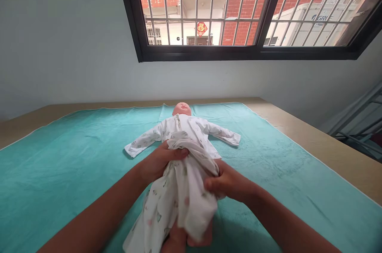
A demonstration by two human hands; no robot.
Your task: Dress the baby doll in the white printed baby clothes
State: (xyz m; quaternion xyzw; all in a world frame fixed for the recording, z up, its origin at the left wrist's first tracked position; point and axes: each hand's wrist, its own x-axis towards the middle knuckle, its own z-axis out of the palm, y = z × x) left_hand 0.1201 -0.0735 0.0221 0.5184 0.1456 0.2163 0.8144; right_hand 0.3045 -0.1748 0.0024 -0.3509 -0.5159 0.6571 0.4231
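A baby doll (182,108) lies on its back on a teal blanket (65,165), head toward the window. It wears a white printed top with both sleeves spread out. My left hand (159,161) is closed on the bunched waistband of white printed trousers (176,201) at the doll's left hip. My right hand (228,183) pinches the same cloth at the other hip. The doll's bare feet (186,239) stick out of the trouser legs near the bottom edge.
The blanket covers a wooden platform (316,141) whose bare edge runs along the right and back. A pale wall and a barred black-framed window (238,10) stand behind. Metal bars (358,125) show at the far right.
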